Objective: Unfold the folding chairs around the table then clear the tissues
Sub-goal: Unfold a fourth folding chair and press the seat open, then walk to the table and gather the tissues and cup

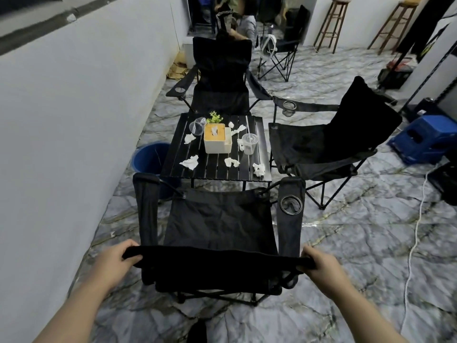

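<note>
A black folding chair (220, 219) stands spread out right in front of me, facing the black slatted table (215, 169). My left hand (118, 258) grips the left corner of its backrest top and my right hand (319, 263) grips the right corner. Two more black folding chairs stand unfolded: one at the table's far side (220, 78) and one at its right side (329, 142). Several crumpled white tissues lie on the table, such as one at the front left (190, 161) and one at the front right (259, 169).
On the table stand a tissue box (215, 138), a small green plant (214, 117), a lidded plastic cup (249, 143) and a tipped cup (196, 126). A blue bucket (149, 158) sits between table and left wall. A blue stool (425, 137) and white cable (418, 229) lie right.
</note>
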{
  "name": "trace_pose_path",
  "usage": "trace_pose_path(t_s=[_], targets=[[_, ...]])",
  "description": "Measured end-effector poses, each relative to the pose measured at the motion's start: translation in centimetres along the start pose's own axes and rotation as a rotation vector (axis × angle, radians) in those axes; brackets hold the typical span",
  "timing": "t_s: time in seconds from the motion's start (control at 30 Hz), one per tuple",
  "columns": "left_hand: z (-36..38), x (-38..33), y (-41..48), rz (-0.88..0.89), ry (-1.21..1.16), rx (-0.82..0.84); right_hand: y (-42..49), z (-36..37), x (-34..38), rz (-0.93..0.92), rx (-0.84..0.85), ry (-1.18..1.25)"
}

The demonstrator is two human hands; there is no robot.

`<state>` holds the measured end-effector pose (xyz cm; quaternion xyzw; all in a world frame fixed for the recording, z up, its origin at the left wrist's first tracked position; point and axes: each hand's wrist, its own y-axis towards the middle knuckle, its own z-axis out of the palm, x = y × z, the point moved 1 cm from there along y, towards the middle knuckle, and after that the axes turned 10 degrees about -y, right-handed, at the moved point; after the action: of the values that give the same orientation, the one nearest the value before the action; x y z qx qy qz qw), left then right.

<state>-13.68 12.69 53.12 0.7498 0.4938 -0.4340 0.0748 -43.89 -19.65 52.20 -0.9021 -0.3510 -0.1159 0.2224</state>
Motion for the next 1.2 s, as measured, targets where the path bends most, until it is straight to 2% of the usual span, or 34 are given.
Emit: trace_pose_path(t_s=[0.4,0.53,0.67,0.87,1.0,1.2], targets=[[-1.2,0.2,0.4,0.039,0.055,0.128,-0.7,-0.6,1.0,0.048,0.002,0.125],[-2.1,0.2,0.8,0.01,-0.018,0.245,-0.8,-0.8,0.8,0.09,0.128,0.259],[-2.6,-1.5,2.1,-0.03,-0.166,0.352,-0.8,-1.9,0.9,0.128,0.223,0.496],[1.2,-6.7,6.5,0.06,-0.137,0.425,-0.7,-2.5,0.7,0.341,-0.02,0.66],[6.6,-12.4,9.2,0.152,-0.076,0.566,-1.6,-4.2,-0.6,0.448,-0.213,0.846],[18.3,-23.9,8.3,0.335,-0.001,0.834,-4.0,-7.5,-7.8,0.548,-0.382,0.91]])
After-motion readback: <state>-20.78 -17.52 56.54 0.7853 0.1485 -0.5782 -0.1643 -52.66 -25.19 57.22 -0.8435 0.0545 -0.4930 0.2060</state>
